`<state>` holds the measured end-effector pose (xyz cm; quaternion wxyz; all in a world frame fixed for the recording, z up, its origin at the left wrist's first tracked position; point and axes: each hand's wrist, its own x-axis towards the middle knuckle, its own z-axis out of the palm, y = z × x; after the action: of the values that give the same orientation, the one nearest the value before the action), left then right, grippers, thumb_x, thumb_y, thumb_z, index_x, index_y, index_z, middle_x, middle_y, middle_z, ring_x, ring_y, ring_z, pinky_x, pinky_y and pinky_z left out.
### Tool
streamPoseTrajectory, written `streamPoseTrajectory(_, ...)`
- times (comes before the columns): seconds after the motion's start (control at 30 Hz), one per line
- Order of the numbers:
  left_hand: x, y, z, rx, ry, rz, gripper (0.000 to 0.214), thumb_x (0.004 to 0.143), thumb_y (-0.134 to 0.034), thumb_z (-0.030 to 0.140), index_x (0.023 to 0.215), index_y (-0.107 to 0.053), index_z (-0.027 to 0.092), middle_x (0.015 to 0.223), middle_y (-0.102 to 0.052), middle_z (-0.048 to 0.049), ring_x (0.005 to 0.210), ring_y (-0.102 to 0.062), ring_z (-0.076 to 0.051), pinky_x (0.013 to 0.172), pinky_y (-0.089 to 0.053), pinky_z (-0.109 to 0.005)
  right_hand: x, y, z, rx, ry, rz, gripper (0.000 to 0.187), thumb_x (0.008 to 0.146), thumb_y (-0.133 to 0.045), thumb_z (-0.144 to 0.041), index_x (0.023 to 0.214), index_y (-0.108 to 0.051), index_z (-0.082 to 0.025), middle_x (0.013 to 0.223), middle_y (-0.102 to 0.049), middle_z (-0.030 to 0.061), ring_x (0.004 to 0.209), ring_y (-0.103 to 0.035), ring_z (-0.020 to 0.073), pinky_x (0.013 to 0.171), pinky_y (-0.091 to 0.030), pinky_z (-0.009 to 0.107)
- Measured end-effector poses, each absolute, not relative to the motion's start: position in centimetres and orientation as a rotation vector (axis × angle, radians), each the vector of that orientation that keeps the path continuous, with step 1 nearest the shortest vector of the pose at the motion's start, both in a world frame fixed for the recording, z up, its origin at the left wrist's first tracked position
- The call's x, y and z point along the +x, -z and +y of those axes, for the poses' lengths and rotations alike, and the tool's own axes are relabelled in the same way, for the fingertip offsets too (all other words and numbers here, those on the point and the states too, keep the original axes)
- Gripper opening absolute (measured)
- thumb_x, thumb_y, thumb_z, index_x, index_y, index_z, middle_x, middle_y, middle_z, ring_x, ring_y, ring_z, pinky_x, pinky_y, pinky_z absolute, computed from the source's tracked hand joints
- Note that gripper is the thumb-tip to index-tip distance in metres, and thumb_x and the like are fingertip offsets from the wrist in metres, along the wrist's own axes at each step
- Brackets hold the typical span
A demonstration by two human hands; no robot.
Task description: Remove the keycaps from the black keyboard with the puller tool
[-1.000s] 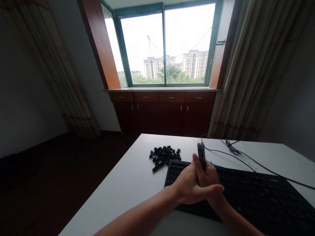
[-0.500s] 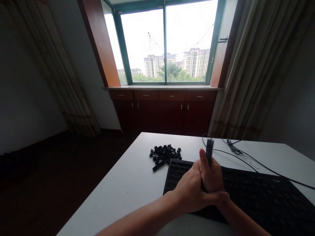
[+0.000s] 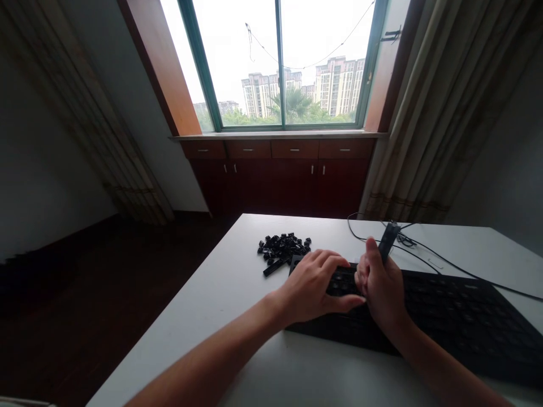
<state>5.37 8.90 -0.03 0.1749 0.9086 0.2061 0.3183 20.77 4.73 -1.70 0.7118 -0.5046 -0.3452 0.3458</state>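
A black keyboard (image 3: 449, 305) lies across the table, with keycaps off at least part of its left side. Over that left side is my left hand (image 3: 311, 285), its thumb and fingers apart in a wide C and nothing seen between them. My right hand (image 3: 384, 288) is closed around a black stick-like tool (image 3: 388, 242), thumb up along it. The tool's upper end sticks out above the fist, tilted to the right; its lower end is hidden. Loose black keycaps (image 3: 285, 247) lie in a pile beyond the keyboard's left corner, with a long keycap (image 3: 275, 267) at the near side.
Black cable (image 3: 462, 273) runs over the back right of the white table (image 3: 203, 333). A small bent wire (image 3: 435, 264) lies near it. Beyond the table stand dark red cabinets (image 3: 292, 181) under a window, with curtains (image 3: 424, 141) at both sides.
My left hand has let go of my right hand and moved left, its fingers now apart. My right hand has shifted right, and the tool leans more to the right. The camera view has tilted down slightly.
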Motion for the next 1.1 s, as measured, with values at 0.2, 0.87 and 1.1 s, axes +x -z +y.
streamPoseTrajectory(0.2, 2.6, -1.4, 11.8, 2.902, -0.828, 0.383, 0.043, 0.099, -0.049, 0.053, 0.074, -0.056, 0.019, 0.068, -0.061, -0.0006, 0.059, -0.054, -0.014, 0.059, -0.044, -0.029, 20.7, 2.0, 4.7, -1.134, -0.798, -0.771, 0.059, 0.092, -0.060, -0.063, 0.054, -0.040, -0.021, 0.040, -0.039, -0.0065, 0.031, -0.036, 0.0067, 0.034, -0.023, 0.023)
streamPoseTrajectory(0.87, 1.1, -0.5, 12.9, 3.150, -0.785, 0.637, 0.040, 0.099, -0.046, 0.033, 0.062, -0.057, 0.019, 0.059, -0.064, 0.0008, 0.053, -0.059, -0.012, 0.051, -0.033, -0.029, 20.7, 2.4, 4.6, -1.136, -0.838, -0.786, 0.058, 0.092, -0.061, -0.060, 0.053, -0.042, -0.021, 0.041, -0.040, -0.0061, 0.033, -0.036, 0.0071, 0.034, -0.023, 0.023)
streamPoseTrajectory(1.1, -2.0, -0.5, 16.2, 2.775, -0.916, 1.523, 0.057, 0.107, -0.029, 0.042, 0.066, -0.062, 0.018, 0.059, -0.062, -0.0033, 0.050, -0.051, -0.014, 0.053, -0.024, -0.029, 20.7, 2.1, 4.3, -1.123, -0.836, -0.792, 0.056, 0.090, -0.063, -0.061, 0.055, -0.043, -0.023, 0.040, -0.042, -0.0064, 0.032, -0.037, 0.0077, 0.033, -0.025, 0.023)
